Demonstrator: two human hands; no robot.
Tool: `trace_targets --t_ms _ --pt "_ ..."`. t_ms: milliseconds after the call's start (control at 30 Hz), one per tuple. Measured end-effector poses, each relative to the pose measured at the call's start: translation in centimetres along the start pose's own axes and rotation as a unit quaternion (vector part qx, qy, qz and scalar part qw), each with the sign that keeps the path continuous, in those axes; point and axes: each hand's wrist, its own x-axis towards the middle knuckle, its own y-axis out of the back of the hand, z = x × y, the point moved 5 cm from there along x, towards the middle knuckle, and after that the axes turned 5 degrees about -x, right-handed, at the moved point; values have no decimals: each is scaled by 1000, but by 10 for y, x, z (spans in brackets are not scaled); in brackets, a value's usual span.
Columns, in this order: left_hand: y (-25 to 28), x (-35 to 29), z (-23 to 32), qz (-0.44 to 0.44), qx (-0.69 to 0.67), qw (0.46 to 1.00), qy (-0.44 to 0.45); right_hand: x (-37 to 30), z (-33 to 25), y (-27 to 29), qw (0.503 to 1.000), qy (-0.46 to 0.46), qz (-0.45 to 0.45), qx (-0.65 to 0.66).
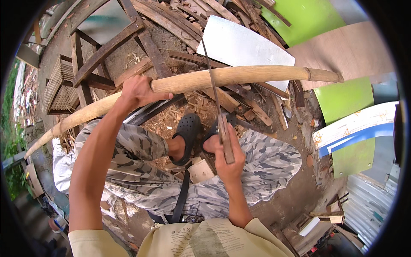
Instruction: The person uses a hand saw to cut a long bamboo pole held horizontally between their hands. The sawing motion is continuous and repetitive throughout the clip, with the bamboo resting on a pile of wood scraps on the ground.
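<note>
A long pale bamboo pole [257,76] runs across in front of me, bowed by the lens, from the lower left to the upper right. My left hand [138,91] is closed over it from above, left of the middle, with a finger or the thumb stretched along it. In my right hand [230,158] is the wooden handle of a handsaw [217,98], seen almost edge-on. Its narrow dark blade lies across the pole near a joint ring and points away from me. The teeth do not show, and I cannot tell how deep the blade sits.
Scrap wood [257,112] and shavings lie around my dark clogs [187,136]. A wooden frame [107,51] stands at the upper left by a slatted crate [63,85]. Beyond the pole rests a white panel [239,40]. Green panels [346,98] and corrugated metal [368,203] line the right.
</note>
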Motion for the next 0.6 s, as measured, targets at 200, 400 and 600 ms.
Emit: trace_targets --t_ms 200,400,600 --pt "7 -2 2 12 21 1000 0 -79 10 32 999 -9 -12 -44" --pt "15 12 -7 -18 17 999 35 -49 -1 31 999 -30 6 14" --pt "8 23 -19 12 6 1000 18 -34 10 42 988 -117 -21 98"
